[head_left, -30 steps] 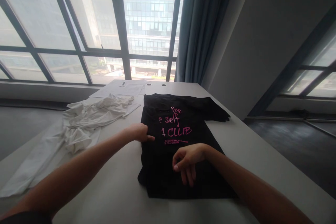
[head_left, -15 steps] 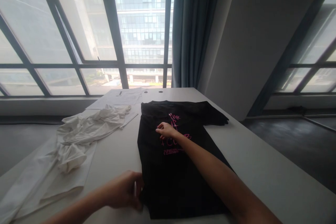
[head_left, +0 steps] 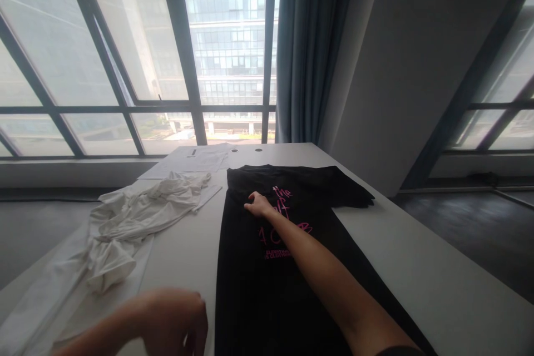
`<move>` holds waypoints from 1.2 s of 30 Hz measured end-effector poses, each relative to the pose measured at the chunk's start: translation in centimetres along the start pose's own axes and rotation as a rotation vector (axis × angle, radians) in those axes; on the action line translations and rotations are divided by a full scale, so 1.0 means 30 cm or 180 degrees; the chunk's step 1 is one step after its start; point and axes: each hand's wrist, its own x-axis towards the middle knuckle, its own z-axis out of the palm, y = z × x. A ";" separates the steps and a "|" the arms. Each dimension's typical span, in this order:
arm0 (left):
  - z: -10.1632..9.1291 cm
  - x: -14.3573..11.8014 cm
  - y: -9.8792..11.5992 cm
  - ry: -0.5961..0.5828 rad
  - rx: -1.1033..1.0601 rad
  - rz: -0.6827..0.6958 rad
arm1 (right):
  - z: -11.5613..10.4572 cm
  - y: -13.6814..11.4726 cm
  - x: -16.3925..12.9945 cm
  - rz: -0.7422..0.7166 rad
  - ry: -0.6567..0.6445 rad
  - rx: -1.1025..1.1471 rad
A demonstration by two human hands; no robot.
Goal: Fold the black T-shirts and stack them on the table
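A black T-shirt (head_left: 250, 295) with pink lettering lies spread lengthwise on the white table (head_left: 417, 267), one sleeve out to the far right. My right hand (head_left: 259, 204) rests on its upper part, left of the lettering, with thumb and forefinger a little apart and nothing visible between them. Low in the view, my left hand (head_left: 173, 317) is just left of the shirt's side edge, blurred, its fingers bent downward and partly cut off by the frame. Whether those fingers touch the cloth I cannot tell. The shirt's near end runs out of view.
A crumpled white garment (head_left: 154, 206) lies on the table's left side, over flatter white sheets or cloth. White papers (head_left: 192, 158) are at the far left corner, beside two round holes in the tabletop. Behind the table are windows and a blue-grey curtain (head_left: 312, 55).
My left hand has moved left and toward me, off the shirt's edge. The shirt's near hem has dropped out of view and its left edge looks straighter. My right hand has barely moved.
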 end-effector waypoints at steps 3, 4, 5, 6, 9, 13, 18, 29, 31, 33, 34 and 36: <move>-0.176 0.106 -0.055 0.0721 -0.0200 -0.0267 | 0.000 -0.002 0.026 0.0010 0.0140 0.0020; -0.230 0.156 -0.078 0.1277 -0.0096 -0.0398 | 0.001 -0.003 0.036 -0.0003 0.0166 0.0043; -0.280 0.210 -0.103 0.1778 0.0085 -0.0522 | 0.002 -0.003 0.046 -0.0017 0.0183 0.0072; -0.324 0.266 -0.129 0.2233 0.0297 -0.0626 | 0.003 -0.003 0.055 -0.0027 0.0194 0.0099; -0.420 0.424 -0.215 0.3251 0.0727 -0.0600 | -0.001 0.005 0.074 -0.0027 0.0281 0.0063; -0.459 0.569 -0.327 0.3597 0.1142 -0.0705 | -0.028 0.040 0.082 -0.0002 0.0785 -0.0514; -0.422 0.636 -0.399 0.3222 0.1008 -0.0999 | -0.098 0.119 0.142 0.0205 0.1093 -0.1008; -0.416 0.634 -0.386 0.3057 0.0968 -0.1092 | -0.190 0.181 0.391 0.0252 0.0940 -0.0170; -0.416 0.635 -0.387 0.3103 0.0946 -0.1091 | -0.193 0.189 0.409 0.0070 0.1160 -0.0228; -0.416 0.637 -0.388 0.3151 0.0941 -0.1097 | -0.191 0.206 0.412 0.0015 0.1323 -0.0527; -0.416 0.639 -0.389 0.3171 0.0939 -0.1105 | -0.190 0.216 0.408 0.0038 0.1294 -0.0727; -0.415 0.643 -0.394 0.3207 0.0925 -0.1126 | -0.192 0.237 0.391 0.0114 0.1079 -0.1083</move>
